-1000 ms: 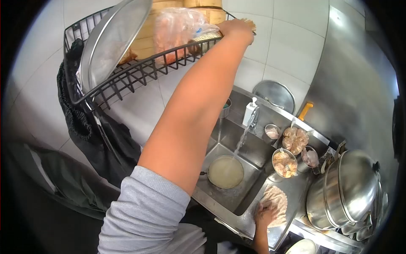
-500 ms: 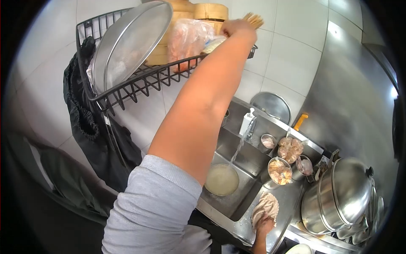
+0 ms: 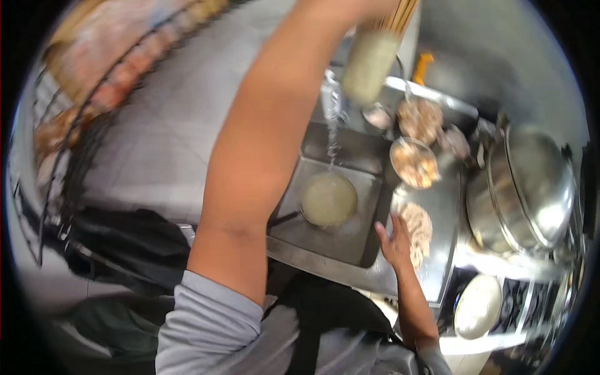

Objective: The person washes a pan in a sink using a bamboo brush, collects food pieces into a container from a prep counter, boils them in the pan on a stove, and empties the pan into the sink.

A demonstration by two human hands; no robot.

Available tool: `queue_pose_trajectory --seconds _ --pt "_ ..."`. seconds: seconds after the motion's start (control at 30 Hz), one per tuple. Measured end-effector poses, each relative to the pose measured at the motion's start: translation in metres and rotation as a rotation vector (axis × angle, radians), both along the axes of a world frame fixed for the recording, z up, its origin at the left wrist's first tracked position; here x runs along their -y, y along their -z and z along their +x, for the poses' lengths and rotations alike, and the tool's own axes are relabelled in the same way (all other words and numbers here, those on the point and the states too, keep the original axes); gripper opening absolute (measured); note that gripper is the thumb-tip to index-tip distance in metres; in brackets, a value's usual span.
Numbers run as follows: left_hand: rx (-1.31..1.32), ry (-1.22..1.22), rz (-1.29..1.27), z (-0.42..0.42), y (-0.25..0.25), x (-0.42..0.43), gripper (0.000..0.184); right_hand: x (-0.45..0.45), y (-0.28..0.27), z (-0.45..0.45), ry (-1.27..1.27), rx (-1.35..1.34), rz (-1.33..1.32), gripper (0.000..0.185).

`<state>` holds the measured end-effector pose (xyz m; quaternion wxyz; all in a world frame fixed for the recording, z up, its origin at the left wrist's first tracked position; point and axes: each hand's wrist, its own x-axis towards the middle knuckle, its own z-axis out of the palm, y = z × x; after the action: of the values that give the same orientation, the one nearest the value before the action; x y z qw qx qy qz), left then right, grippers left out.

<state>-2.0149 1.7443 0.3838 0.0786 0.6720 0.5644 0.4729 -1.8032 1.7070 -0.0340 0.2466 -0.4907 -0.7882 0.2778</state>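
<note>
My left hand (image 3: 375, 9), blurred at the top edge, is closed on a pale cylindrical container (image 3: 371, 65) with a bundle of thin wooden sticks (image 3: 397, 17) standing out of it. The container is tilted and hangs over the back of the sink. On the steel counter, my right hand (image 3: 396, 242) has its fingers apart and lies at the left edge of a pale pinkish, soft-looking mass (image 3: 417, 228). Water (image 3: 332, 134) runs from the tap into a round pan (image 3: 329, 200) of cloudy liquid in the sink (image 3: 300, 240).
Bowls of food (image 3: 415, 162) and a bagged item (image 3: 420, 119) stand behind the mass. To the right is a large lidded steel pot (image 3: 525, 187), with a pale oval dish (image 3: 479, 306) below. A black wire rack (image 3: 81, 119) is at upper left.
My left hand has come away from the rack, bringing the container and sticks to the right. The view has shifted. My right hand's fingers now spread beside the pale mass.
</note>
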Motion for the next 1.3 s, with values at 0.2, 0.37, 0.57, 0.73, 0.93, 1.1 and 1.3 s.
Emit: queue_pose_trajectory --seconds 0.2,0.37,0.57,0.73,0.93,1.1,1.3 --pt "0.919 0.125 -0.505 -0.050 0.326 -0.030 0.046 -0.054 0.014 -0.068 0.003 -1.115 -0.819 0.040" --pt "1.219 -0.349 -0.564 -0.137 0.451 0.013 0.044 -0.104 0.034 -0.147 0.018 -0.679 -0.752 0.022" --pt "1.324 -0.519 -0.684 -0.169 0.473 0.019 0.047 -0.216 0.074 -0.303 -0.040 -0.934 -0.713 0.018" --pt "1.115 -0.494 -0.583 -0.179 0.523 -0.019 0.047 -0.187 0.122 -0.291 -0.131 -0.148 -0.201 0.049" --pt "1.056 -0.490 -0.942 -0.153 0.591 -0.029 0.049 -0.063 0.186 -0.212 -0.203 -0.106 -0.755 0.076" --pt "0.482 -0.315 -1.243 -0.208 0.645 -0.002 0.065 -0.046 0.216 -0.175 0.011 0.055 -0.741 0.083" --pt "-0.233 -0.141 -1.826 -0.274 0.774 0.073 0.072 -0.058 0.227 -0.187 -0.307 0.806 -0.959 0.086"
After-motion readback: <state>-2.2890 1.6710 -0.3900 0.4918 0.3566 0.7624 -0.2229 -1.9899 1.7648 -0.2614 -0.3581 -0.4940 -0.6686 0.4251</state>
